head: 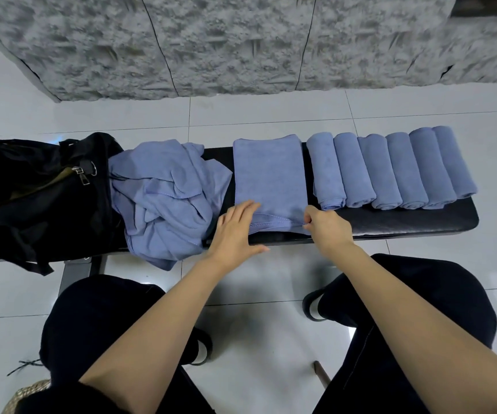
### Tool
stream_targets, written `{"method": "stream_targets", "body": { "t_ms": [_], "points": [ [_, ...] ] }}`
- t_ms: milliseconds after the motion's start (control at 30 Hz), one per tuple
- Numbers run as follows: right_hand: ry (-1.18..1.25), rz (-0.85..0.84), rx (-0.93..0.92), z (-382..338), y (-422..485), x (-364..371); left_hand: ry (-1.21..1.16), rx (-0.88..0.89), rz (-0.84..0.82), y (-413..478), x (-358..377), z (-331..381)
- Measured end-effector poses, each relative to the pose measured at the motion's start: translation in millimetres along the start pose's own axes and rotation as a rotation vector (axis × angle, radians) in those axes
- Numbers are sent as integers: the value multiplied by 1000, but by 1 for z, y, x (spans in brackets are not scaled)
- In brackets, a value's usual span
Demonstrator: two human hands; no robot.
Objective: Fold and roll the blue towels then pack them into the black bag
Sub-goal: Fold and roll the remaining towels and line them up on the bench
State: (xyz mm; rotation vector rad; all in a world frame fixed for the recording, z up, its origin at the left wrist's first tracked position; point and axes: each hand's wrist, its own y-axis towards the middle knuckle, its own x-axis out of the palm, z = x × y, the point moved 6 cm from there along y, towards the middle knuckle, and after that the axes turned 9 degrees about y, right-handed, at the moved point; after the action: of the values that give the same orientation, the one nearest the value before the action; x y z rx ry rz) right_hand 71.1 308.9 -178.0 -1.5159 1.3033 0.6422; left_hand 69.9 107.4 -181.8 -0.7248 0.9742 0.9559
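Left hand (235, 231): fingers flat on the folded towel (268, 171); right hand (329, 227): fingers seemingly pinching its nearest corner.

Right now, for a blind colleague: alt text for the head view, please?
A person's left hand lies flat on a folded blue towel on a black bench while the right hand pinches the towel's near corner. Six rolled towels lie to its right; a loose towel pile and black bag to its left.
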Motion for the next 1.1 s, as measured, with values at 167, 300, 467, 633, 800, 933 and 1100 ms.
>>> {"method": "stream_targets", "body": {
  "t_ms": [167, 300, 467, 633, 800, 933, 1100],
  "points": [
    [43, 46, -34, 3, -5, -1, -195, -36, 149, -3, -1, -18],
    [189, 53, 15, 7, -7, 0, -364, -211, 98, -7, 1, -34],
    [231, 36, 112, 9, 2, 7, -357, -281, 104, 6, -3, -34],
    [124, 216, -57, -7, 0, 3, -165, -131, 57, 9, 3, -35],
    [-166, 261, -423, -20, -19, 20, 262, 228, 159, -1, 2, -20],
    [-272, 324, -525, -13, -30, 22, 352, 332, 210, -14, 0, -15],
    [-95, 272, -464, -8, -17, 22, 280, 250, 157, -11, 5, -25]
  ]
}}
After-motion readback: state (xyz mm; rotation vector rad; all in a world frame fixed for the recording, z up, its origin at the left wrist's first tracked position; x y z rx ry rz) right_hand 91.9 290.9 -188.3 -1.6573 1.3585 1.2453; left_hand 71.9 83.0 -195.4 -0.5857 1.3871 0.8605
